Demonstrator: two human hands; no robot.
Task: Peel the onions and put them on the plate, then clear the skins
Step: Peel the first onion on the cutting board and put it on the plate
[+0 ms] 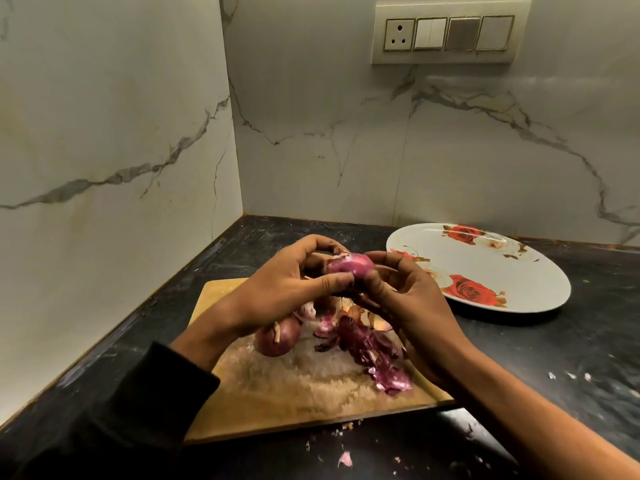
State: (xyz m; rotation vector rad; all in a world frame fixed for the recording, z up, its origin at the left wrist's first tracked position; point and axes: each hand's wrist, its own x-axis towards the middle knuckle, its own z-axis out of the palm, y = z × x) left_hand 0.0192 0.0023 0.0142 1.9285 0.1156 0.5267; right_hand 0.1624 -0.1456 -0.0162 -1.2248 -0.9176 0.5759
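A partly peeled red onion [349, 264] is held in the air above the wooden cutting board [277, 386]. My left hand [287, 289] grips it from the left, thumb along its underside. My right hand [405, 299] pinches its right end with curled fingers. An unpeeled onion [275, 339] lies on the board under my left wrist. A heap of purple and brown skins [367, 351] lies on the board below my hands. The white plate with red roses [485, 268] stands to the right with nothing on it.
The black stone counter [554, 358] meets marble walls at the back and left, forming a corner. Small skin scraps [345, 459] lie on the counter in front of the board. A switch panel [446, 32] is on the back wall.
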